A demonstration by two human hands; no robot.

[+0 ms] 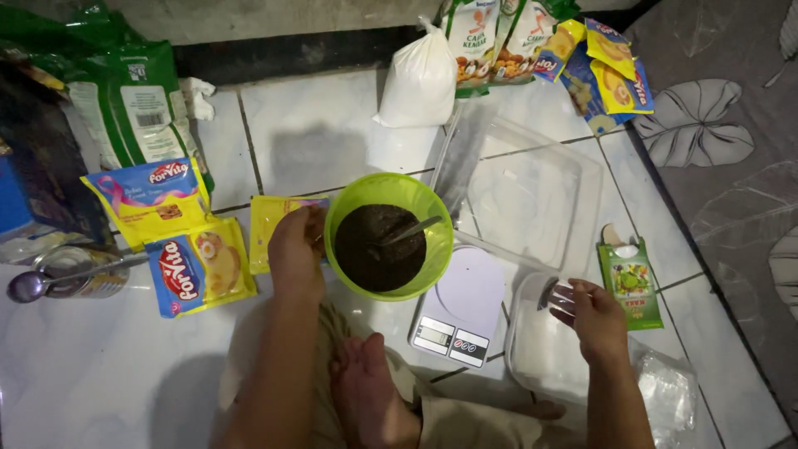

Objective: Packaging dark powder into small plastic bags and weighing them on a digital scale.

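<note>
From the head view, a white tiled floor [100, 366] met a leaf-patterned mat [731, 125] on the right. The left hand [295, 249] gripped the rim of a green bowl [440, 237] of dark powder. The right hand [590, 312] hung loosely open over a clear tub [532, 349] beside a white scale [461, 312].

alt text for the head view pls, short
A person seated on a white tiled floor steadies a green plastic bowl of dark powder with the left hand, while the right hand reaches over a clear plastic container; snack packets lie around.
</note>
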